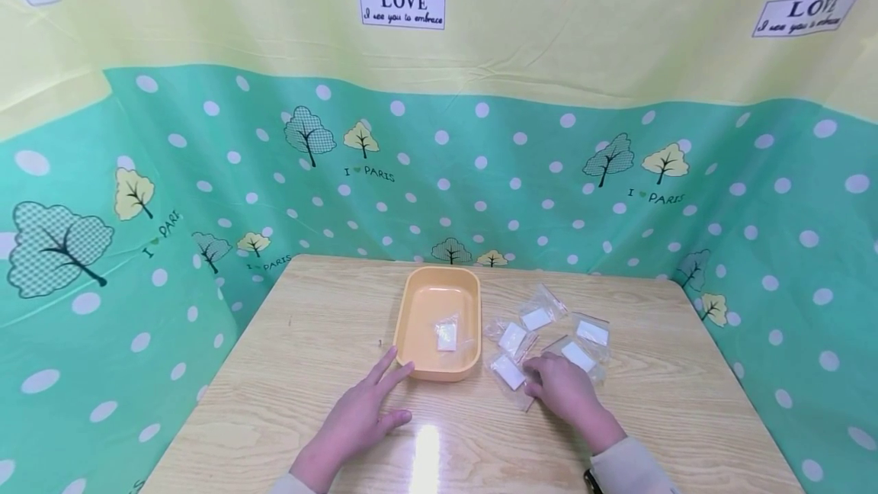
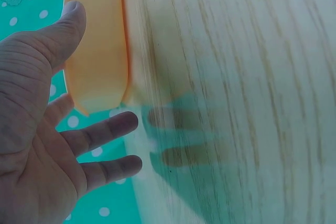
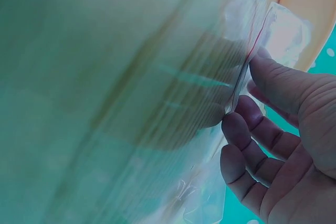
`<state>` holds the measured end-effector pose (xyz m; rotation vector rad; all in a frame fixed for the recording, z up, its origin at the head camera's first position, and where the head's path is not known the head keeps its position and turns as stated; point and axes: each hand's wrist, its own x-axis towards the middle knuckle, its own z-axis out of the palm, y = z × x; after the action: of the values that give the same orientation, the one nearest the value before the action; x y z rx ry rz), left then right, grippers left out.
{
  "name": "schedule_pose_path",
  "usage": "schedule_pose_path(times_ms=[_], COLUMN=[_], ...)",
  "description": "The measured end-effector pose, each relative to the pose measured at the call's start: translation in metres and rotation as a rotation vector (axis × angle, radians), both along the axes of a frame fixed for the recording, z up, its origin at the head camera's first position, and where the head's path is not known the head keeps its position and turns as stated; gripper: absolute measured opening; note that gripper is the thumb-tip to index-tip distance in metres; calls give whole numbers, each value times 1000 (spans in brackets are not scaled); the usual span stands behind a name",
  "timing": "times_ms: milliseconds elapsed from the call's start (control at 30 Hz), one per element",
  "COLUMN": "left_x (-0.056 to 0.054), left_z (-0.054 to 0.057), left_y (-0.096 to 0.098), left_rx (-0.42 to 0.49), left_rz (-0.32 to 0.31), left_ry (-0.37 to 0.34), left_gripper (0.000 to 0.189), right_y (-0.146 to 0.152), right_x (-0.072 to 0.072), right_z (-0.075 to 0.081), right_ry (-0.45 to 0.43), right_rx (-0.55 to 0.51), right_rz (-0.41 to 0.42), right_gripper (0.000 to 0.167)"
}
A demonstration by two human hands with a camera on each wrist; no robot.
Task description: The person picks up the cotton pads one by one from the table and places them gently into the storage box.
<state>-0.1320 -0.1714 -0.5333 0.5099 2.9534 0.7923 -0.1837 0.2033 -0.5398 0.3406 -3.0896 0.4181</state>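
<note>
My left hand [image 1: 357,414] has its fingers spread beside the near left corner of a peach plastic tray [image 1: 439,374], fingertips right at the rim. In the left wrist view, the thumb lies by the tray's side wall [image 2: 102,40]. One small clear zip bag with a white block [image 1: 447,335] inside lies in the tray. To the tray's right, my right hand [image 1: 565,391] reaches down among several similar bags. Its curled thumb and fingers pinch the edge of a zip bag [image 1: 507,370] with a white block in it; the red-lined bag edge [image 3: 255,38] shows in the right wrist view.
Behind the hand lie other bagged white blocks, including a far bag [image 1: 536,318], a right-hand bag [image 1: 592,332] and one close by the fingers [image 1: 578,357]. A wood-grain table [image 1: 309,341] carries everything. Green dotted curtains [image 1: 439,174] stand at the back and both sides.
</note>
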Motion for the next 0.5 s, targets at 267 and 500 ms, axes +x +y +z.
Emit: schedule_pose_path(times_ms=[267, 500], left_x=[1, 1], left_z=[0, 0], left_y=[0, 1], left_rx=[4, 4], left_rz=[0, 1], left_ry=[3, 2], left_gripper=[78, 78], right_y=[0, 0], right_x=[0, 0], right_z=[0, -2], right_ry=[-9, 8], right_rx=[-22, -29], right_rz=[-9, -7], right_gripper=[28, 20])
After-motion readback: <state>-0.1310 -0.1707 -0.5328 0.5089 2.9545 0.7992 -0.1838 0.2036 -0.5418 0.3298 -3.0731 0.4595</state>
